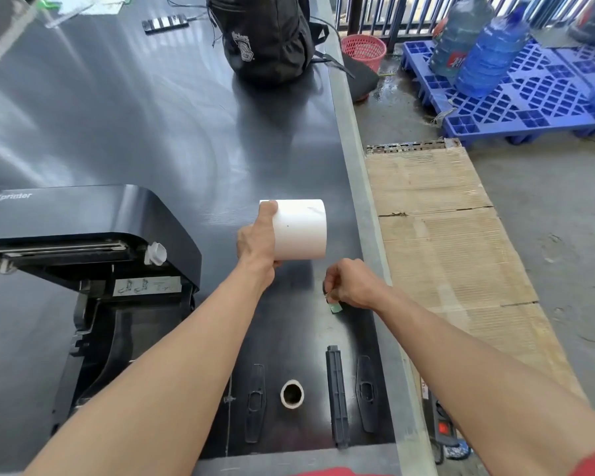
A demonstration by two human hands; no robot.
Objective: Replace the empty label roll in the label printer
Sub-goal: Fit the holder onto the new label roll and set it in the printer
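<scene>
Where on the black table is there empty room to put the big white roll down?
The widest bare stretch lies between the backpack and the new label roll, reaching left above the printer. A smaller gap sits between the printer and the right hand. Near the front edge it is crowded: empty core, spindle and two flat guides.

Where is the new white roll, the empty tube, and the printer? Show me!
New white roll (301,231), head view: on its curved white side.
Empty tube (292,394), head view: on its cardboard rim.
Printer (83,211), head view: on its raised black lid.
</scene>
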